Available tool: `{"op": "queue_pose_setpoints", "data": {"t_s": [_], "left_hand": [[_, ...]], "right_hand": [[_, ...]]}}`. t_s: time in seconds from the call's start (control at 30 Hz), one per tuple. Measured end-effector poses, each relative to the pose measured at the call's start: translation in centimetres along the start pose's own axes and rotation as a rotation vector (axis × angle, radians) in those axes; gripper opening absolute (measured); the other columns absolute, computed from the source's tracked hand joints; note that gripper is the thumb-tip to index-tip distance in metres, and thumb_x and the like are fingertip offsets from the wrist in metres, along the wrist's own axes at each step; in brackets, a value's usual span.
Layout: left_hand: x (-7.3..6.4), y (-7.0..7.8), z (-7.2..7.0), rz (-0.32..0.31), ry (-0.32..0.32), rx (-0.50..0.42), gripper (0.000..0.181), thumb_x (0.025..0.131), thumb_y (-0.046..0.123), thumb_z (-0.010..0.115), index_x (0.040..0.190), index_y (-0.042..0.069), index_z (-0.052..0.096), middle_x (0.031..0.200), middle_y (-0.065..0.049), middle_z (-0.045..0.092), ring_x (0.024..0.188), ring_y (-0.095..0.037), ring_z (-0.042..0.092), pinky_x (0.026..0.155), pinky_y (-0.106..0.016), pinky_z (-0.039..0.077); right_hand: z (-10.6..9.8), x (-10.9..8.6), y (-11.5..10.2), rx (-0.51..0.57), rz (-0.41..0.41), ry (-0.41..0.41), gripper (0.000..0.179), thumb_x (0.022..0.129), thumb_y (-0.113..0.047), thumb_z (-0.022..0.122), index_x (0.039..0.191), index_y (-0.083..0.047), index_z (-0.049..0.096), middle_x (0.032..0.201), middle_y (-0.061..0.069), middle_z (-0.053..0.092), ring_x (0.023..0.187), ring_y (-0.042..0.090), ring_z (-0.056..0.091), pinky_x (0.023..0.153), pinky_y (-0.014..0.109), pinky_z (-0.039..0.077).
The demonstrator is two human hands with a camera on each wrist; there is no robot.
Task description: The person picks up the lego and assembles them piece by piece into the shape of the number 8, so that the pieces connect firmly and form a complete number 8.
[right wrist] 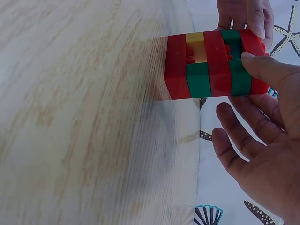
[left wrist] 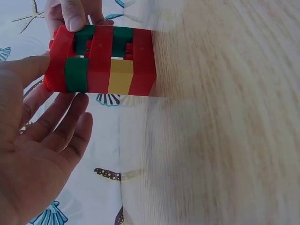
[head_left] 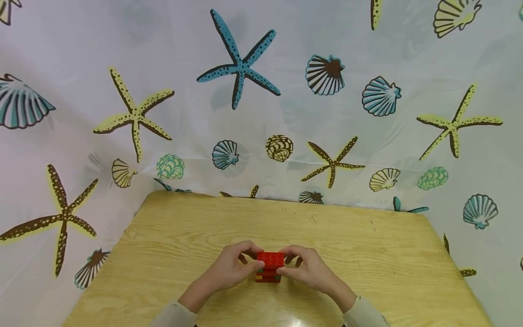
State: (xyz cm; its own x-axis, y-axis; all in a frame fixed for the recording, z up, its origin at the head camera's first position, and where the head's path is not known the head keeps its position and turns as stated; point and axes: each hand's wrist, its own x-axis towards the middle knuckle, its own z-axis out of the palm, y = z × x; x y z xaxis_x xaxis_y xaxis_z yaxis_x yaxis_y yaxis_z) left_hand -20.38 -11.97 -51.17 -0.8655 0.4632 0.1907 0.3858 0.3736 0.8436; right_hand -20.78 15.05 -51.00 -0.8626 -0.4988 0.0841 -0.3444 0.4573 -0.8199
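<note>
A stack of toy building bricks stands upright on the table, with a studded red brick [head_left: 270, 259] on top. My left hand [head_left: 233, 269] grips this top brick at its left end, thumb in front and fingers behind. At the opposite end my right hand [head_left: 307, 269] pinches the same brick, its thumb on the front face and lower fingers loosely bent. Beneath lie green bricks [left wrist: 77, 75], a middle red brick [left wrist: 99, 61], then a yellow brick [left wrist: 121, 77] with a green brick [right wrist: 197, 79], and a bottom red brick [right wrist: 176, 65]. Gaps show between the small bricks.
The wooden table [head_left: 184, 231] spreads out around the stack. A white cloth [head_left: 184, 109] printed with starfish and shells hangs behind the table and along both sides.
</note>
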Motion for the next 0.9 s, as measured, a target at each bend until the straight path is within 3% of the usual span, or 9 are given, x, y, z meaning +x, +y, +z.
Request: {"op": "queue_pose_setpoints", "data": {"t_s": [0.43, 0.77, 0.9], "left_hand": [[-0.4, -0.4, 0.5, 0.013, 0.035, -0.035, 0.027, 0.101, 0.032, 0.073, 0.121, 0.016, 0.071, 0.113, -0.001, 0.076, 0.101, -0.016, 0.072, 0.085, -0.030, 0.060], [-1.0, -0.7, 1.0, 0.005, 0.039, -0.040, 0.046, 0.093, 0.024, 0.083, 0.135, 0.018, 0.066, 0.123, 0.001, 0.075, 0.111, -0.020, 0.071, 0.095, -0.043, 0.060], [-1.0, -0.7, 1.1, -0.003, 0.036, -0.056, 0.045, 0.093, 0.019, 0.082, 0.135, 0.016, 0.065, 0.126, -0.001, 0.074, 0.115, -0.021, 0.071, 0.098, -0.042, 0.059]], "right_hand": [[0.3, -0.2, -0.1, 0.006, 0.010, 0.018, 0.032, 0.094, -0.031, 0.081, 0.122, -0.016, 0.075, 0.109, -0.004, 0.076, 0.100, 0.018, 0.067, 0.080, 0.027, 0.053], [0.7, -0.4, 0.2, 0.007, -0.004, 0.064, 0.035, 0.092, -0.027, 0.083, 0.124, -0.016, 0.074, 0.110, -0.003, 0.075, 0.099, 0.018, 0.067, 0.080, 0.028, 0.054], [0.8, -0.5, 0.1, 0.010, -0.020, 0.069, 0.035, 0.091, -0.023, 0.084, 0.124, -0.016, 0.073, 0.111, -0.002, 0.075, 0.099, 0.019, 0.068, 0.080, 0.028, 0.054]]}}
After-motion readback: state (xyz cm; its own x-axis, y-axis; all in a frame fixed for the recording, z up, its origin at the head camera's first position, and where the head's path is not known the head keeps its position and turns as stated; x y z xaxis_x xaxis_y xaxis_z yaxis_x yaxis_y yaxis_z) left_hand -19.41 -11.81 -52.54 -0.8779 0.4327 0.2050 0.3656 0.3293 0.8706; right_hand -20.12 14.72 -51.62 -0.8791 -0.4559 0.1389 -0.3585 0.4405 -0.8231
